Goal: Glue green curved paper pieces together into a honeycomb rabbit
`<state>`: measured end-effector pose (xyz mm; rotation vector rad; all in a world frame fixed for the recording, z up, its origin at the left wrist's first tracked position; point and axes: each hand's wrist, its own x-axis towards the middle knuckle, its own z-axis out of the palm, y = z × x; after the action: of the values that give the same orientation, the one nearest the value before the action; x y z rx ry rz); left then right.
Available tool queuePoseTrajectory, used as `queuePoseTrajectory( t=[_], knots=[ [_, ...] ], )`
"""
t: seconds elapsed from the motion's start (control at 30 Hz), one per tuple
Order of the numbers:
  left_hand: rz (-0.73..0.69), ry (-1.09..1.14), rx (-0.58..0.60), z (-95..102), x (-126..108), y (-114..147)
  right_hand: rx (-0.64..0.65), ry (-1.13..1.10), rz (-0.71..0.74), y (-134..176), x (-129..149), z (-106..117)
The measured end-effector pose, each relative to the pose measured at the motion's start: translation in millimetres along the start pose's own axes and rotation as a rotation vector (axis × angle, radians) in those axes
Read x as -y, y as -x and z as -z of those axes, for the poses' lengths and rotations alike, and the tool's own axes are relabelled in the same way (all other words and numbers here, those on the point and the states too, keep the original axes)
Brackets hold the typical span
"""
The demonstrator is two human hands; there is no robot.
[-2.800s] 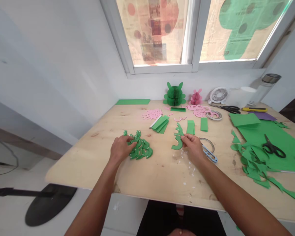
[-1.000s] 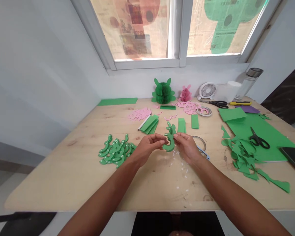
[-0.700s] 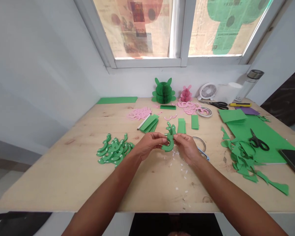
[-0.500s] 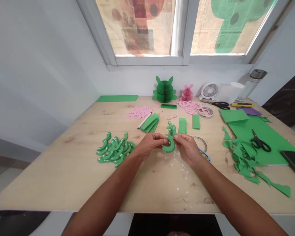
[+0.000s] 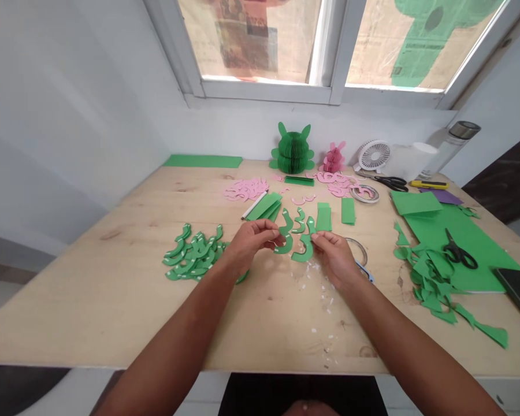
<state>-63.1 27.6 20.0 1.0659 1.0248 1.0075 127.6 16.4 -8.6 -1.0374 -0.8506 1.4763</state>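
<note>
Between the fingertips of my left hand [image 5: 255, 242] is a curved green paper cutout [image 5: 285, 238] with small white patches on it. My right hand [image 5: 333, 254] pinches a second curved green paper piece [image 5: 307, 245] by its right side. The two pieces are held apart, side by side, above the table. Just behind them lies another small green cutout [image 5: 300, 221]. A pile of similar green cutouts [image 5: 195, 254] with white patches spreads left of my left hand, partly hidden by it. Beside my right wrist lie a tape roll [image 5: 359, 248] and a blue tool [image 5: 364, 271], partly covered.
Green scraps [image 5: 433, 277], black scissors [image 5: 459, 254] and a phone [image 5: 517, 289] lie at right. Folded green sheets [image 5: 264, 207] and pink cutouts [image 5: 247, 189] are farther back. A green honeycomb figure [image 5: 293, 151], pink figure [image 5: 333, 157], fan [image 5: 374, 155] and bottle [image 5: 453, 147] stand near the wall.
My hands have moved apart slightly. The green pieces that were together between them are now separate, one in each hand. The view has shifted a little.
</note>
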Motion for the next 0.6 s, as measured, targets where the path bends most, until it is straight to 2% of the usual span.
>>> queuePoseTrajectory(
  t=[0.13, 0.37, 0.6],
  knots=[
    [0.029, 0.027, 0.108, -1.7, -3, 4, 0.002, 0.015, -0.025, 1, -2, -3],
    [0.008, -0.082, 0.17, -16.9, 3, 7, 0.006, 0.138, 0.018, 1, -4, -2],
    [0.018, -0.082, 0.146, -19.1, 7, 8, 0.002, 0.197, 0.012, 4, -6, -4]
  ],
)
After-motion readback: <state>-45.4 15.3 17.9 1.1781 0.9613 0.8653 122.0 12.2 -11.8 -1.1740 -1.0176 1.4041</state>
